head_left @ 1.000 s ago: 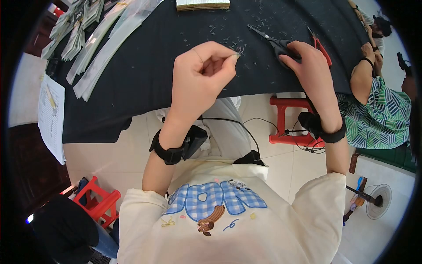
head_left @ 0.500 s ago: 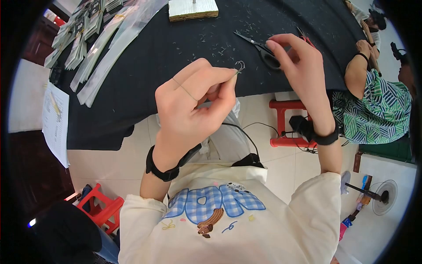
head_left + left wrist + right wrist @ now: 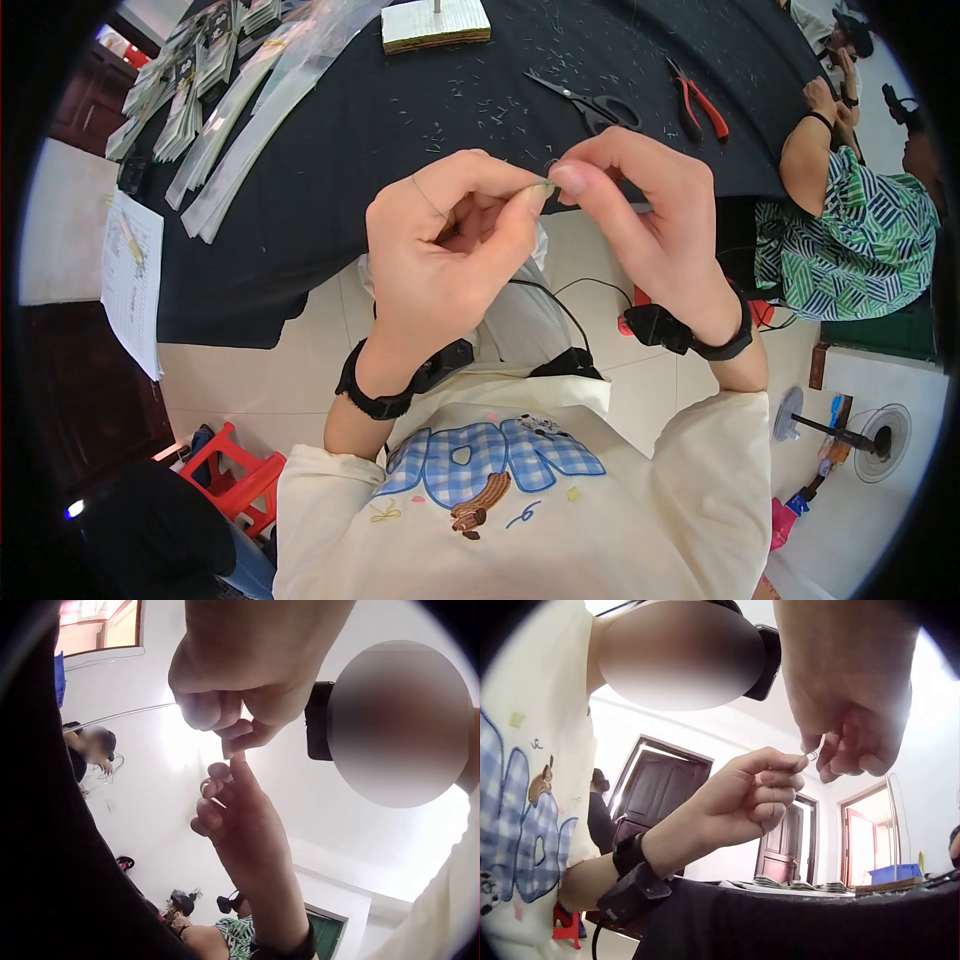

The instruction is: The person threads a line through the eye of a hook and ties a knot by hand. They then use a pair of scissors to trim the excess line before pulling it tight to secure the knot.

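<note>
Over the near edge of the black-covered table, my left hand (image 3: 440, 240) pinches a small curled piece of thin wire (image 3: 811, 756) between thumb and forefinger. A fine thread (image 3: 428, 197) runs across the back of the left hand's fingers. My right hand (image 3: 650, 210) meets it there, thumb and forefinger pinching at the same small wire, which their tips mostly hide. Beyond the right hand lie black-handled scissors (image 3: 605, 108), with pliers (image 3: 712, 108) with red and black handles farther right. In the left wrist view the two hands' fingertips come together.
Dark clippings (image 3: 490, 115) are scattered over the black cloth (image 3: 330, 150). A white-topped block (image 3: 420, 28) with an upright pin stands at the back. Clear plastic strips (image 3: 240, 150), stacked packets (image 3: 180, 90) and a written sheet (image 3: 130, 280) lie left. Another person (image 3: 840, 220) sits at right.
My right hand has left the scissors and come left to the left hand's fingertips. The left hand, with the curled wire, dropped slightly and turned.
</note>
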The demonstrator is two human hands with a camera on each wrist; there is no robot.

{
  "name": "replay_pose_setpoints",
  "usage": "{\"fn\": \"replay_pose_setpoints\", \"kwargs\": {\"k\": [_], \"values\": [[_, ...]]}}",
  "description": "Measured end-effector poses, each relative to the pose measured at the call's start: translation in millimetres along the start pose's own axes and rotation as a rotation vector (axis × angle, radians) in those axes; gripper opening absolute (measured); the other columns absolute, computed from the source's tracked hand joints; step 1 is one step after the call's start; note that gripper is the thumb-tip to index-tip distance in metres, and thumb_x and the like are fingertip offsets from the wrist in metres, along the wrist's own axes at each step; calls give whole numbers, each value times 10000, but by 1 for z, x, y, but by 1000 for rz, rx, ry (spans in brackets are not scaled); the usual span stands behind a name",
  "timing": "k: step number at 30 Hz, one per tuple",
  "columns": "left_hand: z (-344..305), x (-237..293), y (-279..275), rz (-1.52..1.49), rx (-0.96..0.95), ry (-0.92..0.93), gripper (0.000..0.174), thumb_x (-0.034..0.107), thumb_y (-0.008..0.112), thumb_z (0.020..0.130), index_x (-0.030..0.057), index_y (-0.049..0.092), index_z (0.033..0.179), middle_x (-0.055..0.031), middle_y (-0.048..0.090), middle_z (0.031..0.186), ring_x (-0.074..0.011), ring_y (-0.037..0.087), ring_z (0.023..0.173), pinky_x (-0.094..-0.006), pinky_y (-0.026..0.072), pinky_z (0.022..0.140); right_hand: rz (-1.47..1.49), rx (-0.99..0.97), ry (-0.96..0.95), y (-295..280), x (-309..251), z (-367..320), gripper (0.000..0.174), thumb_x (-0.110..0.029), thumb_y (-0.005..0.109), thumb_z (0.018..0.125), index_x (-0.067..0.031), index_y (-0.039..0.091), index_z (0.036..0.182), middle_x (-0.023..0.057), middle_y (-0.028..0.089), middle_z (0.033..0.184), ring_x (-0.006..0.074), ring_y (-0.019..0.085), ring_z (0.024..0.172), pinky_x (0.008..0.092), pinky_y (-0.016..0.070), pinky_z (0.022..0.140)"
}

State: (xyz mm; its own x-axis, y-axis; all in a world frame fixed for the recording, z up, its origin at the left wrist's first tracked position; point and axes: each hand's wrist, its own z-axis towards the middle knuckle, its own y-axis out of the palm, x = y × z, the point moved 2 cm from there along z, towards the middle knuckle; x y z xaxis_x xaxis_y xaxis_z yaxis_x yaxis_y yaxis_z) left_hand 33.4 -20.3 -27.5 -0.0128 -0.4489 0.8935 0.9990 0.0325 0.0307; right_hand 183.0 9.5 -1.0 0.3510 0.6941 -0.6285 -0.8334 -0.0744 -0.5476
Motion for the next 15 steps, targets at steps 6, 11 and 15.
{"fn": "replay_pose_setpoints", "kwargs": {"k": [6,11,15], "values": [[-4,-1,1,-131,-38,-125,24,-18,591,759,-16,609,774,44,541,610,43,371,492,-130,244,421,-63,23,-60,1,-4,-2,106,-107,631,780,-9,595,763,63,529,607,150,477,471,247,371,429],[-2,8,-1,-251,-49,-248,34,-1,601,775,-27,605,796,22,565,641,33,413,524,-127,285,446,-61,27,-15,-3,-9,-4,93,-87,628,776,-5,587,761,68,534,623,152,472,457,249,368,418],[-4,5,-4,-356,-95,-293,46,17,605,786,-26,605,802,7,581,668,20,450,553,-128,315,470,-13,-33,28,-3,-16,-7,78,-68,632,767,-8,583,757,63,538,628,144,468,444,239,360,404]]}}
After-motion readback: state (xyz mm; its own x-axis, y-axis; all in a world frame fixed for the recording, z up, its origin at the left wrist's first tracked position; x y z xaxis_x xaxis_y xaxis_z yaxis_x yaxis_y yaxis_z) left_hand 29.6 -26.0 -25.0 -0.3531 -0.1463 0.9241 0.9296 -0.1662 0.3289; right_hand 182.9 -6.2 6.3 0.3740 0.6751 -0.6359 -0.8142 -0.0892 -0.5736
